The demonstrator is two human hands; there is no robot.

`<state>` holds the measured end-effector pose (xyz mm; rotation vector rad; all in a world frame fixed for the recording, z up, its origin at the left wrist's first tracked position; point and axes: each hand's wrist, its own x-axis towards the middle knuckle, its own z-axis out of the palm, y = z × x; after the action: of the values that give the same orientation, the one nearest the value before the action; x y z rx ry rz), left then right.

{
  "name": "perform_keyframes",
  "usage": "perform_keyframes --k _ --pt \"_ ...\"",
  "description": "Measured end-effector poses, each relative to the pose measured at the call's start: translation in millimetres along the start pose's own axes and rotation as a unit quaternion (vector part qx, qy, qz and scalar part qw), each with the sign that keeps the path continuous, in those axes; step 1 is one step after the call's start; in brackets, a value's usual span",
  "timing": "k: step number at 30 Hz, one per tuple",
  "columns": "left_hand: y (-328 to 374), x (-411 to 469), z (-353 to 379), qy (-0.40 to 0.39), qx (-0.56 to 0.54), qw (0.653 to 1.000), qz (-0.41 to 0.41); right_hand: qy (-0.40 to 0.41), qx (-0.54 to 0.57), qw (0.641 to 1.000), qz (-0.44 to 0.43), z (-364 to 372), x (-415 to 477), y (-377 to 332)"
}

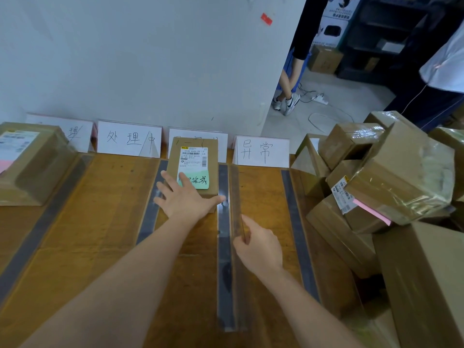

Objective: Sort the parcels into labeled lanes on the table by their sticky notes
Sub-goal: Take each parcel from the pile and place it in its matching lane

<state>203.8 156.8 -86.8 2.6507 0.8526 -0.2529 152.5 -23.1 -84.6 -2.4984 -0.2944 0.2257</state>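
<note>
Counter (100, 222) orange-brown wood grain; tape strips (223, 247) dark grey. Centre parcel (174, 159) brown, sticky note (199, 181) green. Lane card (262, 151) white, black characters. Left parcel's note (5, 165) apparently pink.

It was a parcel stockroom or small warehouse. A wooden table (105, 209) was split into lanes by dark tape strips (296, 222), with handwritten lane signs (129, 138) standing along the table's far edge. Taped cardboard parcels (401, 172) bearing shipping labels were heaped at the table's right end, and beyond the table stood dark shelving (401, 21) and more cartons (324, 59).
</note>
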Motion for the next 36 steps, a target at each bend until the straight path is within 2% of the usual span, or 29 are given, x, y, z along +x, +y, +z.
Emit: perform_keyframes --k 17,36 --pt "14.3 6.6 -13.1 0.030 -0.069 0.996 -0.046 -0.012 0.024 1.000 -0.014 -1.8 -0.1 2.4" --pt "1.6 -4.7 8.4 0.039 0.002 0.999 0.006 -0.018 0.064 0.997 -0.026 3.8 1.1 10.1"
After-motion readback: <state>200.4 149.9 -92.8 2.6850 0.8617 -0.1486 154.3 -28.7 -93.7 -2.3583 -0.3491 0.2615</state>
